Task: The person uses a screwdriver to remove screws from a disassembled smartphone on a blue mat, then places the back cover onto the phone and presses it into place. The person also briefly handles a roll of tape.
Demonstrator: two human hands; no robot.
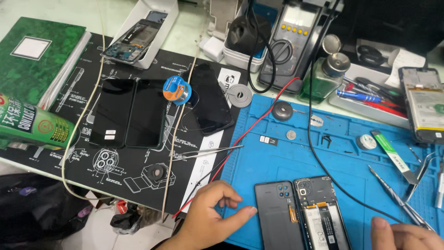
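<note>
The left hand [210, 217] rests at the near edge of the blue mat [277, 157], palm down, wrist bent inward; its fingers [231, 200] curl loosely and hold nothing, the thumb stretched toward the grey back cover [276, 214]; just beside that cover lies the opened phone [322, 214]; the right hand [404, 235] shows only at the lower edge, whether its fingers grip anything I cannot tell.

The blue work mat [277, 157] looked like matt, rubbery silicone, and the grey back cover [277, 213] beside the opened phone [323, 213] showed smooth matt plastic. Two black screens [132, 113] were glossy glass, the tweezers [208, 152] bright bare metal, the green bottle [319, 81] shiny and translucent.
</note>
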